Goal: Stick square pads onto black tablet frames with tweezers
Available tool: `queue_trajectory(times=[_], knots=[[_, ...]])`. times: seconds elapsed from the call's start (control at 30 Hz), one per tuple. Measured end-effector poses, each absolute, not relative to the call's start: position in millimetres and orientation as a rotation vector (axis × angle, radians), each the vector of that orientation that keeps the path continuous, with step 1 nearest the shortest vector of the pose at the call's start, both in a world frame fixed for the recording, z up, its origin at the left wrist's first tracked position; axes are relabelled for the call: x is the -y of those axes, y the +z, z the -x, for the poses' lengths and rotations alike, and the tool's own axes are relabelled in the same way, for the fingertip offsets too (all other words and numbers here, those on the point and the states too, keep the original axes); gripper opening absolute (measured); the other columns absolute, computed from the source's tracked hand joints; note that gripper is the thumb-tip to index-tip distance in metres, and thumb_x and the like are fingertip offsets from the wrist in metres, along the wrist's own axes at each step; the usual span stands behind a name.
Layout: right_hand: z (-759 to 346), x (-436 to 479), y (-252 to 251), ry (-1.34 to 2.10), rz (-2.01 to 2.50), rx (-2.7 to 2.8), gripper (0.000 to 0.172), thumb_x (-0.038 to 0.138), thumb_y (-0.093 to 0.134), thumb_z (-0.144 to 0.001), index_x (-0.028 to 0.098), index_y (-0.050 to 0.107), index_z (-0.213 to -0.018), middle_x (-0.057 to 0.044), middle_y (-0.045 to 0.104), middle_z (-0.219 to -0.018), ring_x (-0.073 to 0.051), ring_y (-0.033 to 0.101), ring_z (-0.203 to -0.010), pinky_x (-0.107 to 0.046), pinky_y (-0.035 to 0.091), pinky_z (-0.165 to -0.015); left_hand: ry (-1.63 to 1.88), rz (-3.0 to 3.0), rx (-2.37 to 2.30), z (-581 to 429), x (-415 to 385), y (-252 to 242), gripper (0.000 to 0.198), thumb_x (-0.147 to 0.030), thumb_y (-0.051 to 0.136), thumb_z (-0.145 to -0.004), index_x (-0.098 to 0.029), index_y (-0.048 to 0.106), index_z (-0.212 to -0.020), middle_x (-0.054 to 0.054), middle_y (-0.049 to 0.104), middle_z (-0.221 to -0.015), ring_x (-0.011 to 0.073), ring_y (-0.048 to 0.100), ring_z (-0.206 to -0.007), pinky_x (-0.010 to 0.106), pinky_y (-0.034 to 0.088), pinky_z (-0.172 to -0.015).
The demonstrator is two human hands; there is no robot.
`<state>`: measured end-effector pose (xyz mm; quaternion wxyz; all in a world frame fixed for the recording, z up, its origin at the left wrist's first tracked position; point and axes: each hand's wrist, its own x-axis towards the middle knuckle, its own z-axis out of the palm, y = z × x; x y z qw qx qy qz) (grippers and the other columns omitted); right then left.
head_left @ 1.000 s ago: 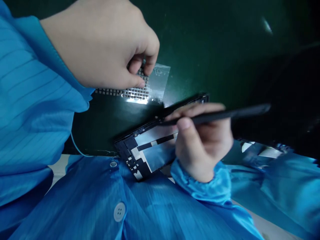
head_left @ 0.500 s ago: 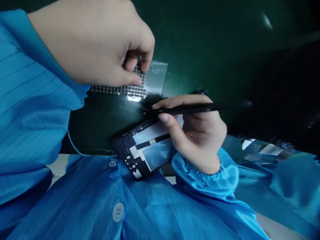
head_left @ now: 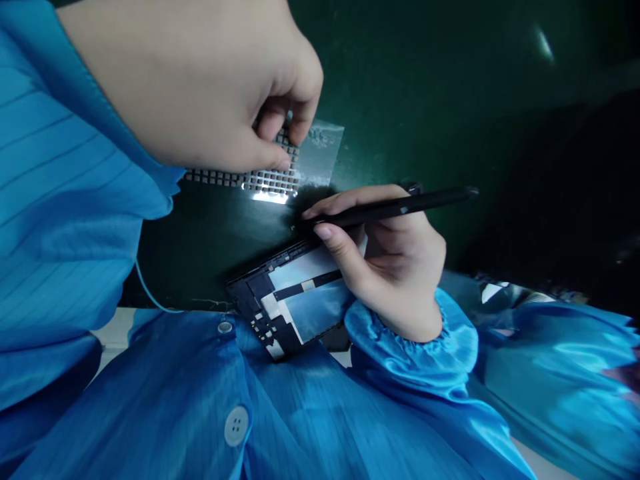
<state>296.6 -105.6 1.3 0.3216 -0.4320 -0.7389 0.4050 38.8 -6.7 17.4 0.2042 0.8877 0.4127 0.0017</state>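
My left hand [head_left: 215, 87] is at the upper left, its thumb and curled fingers closed on a clear sheet of small grey pads [head_left: 270, 180]. Part of that sheet is hidden under the palm. A slim black pen-like tool [head_left: 405, 207] is in my right hand [head_left: 390, 260], pinched between thumb and fingers. Its tip points left, close to a tiny light piece [head_left: 293, 228]; I cannot tell whether they touch. Below my right hand, an opened phone body [head_left: 315, 310] with a silvery panel lies tilted near the bench edge, partly covered by the hand.
The dark green bench top [head_left: 400, 93] stretches away behind the hands. At the right is another person's blue sleeve [head_left: 560, 373], near some shiny plastic [head_left: 495, 291]. A thin blue cord [head_left: 147, 287] hangs by my left sleeve.
My left hand and the sheet have shifted slightly right. My right hand has moved a little left, and the tool's rear end is tilted higher. The other person's sleeve has come closer.
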Motion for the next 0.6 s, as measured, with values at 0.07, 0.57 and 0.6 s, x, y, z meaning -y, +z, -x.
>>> queue_trajectory(times=[0.07, 0.57, 0.6], knots=[[-296, 106, -1, 1.038, 1.137, 1.941, 0.022, 0.015, 0.080, -0.098, 0.026, 0.074, -0.117, -0.004, 0.081, -0.111, -0.023, 0.083, -0.102, -0.043, 0.069, -0.091, -0.014, -2.477, -1.141, -40, 7, 18, 0.127, -0.095, -0.015, -0.068, -0.017, 0.075, -0.111, 0.000, 0.056, -0.086, 0.0241, 0.073, -0.113, 0.045, 0.049, -0.097], [-292, 134, 14, 1.253, 1.045, 1.756, 0.029, 0.003, 0.077, -0.095, 0.020, 0.073, -0.118, -0.006, 0.080, -0.103, -0.022, 0.081, -0.099, -0.040, 0.069, -0.087, 0.024, -2.425, -1.160, -41, 7, 16, 0.126, -0.100, -0.009, -0.066, -0.017, 0.076, -0.106, -0.001, 0.055, -0.085, 0.0126, 0.065, -0.095, 0.038, 0.045, -0.090], [-292, 134, 12, 1.236, 1.039, 1.759, 0.030, 0.002, 0.077, -0.094, 0.019, 0.073, -0.118, -0.006, 0.080, -0.103, -0.021, 0.081, -0.099, -0.040, 0.069, -0.087, 0.016, -2.420, -1.154, -42, 7, 16, 0.126, -0.101, -0.008, -0.065, -0.016, 0.076, -0.106, -0.001, 0.054, -0.085, 0.0117, 0.064, -0.094, 0.038, 0.044, -0.089]])
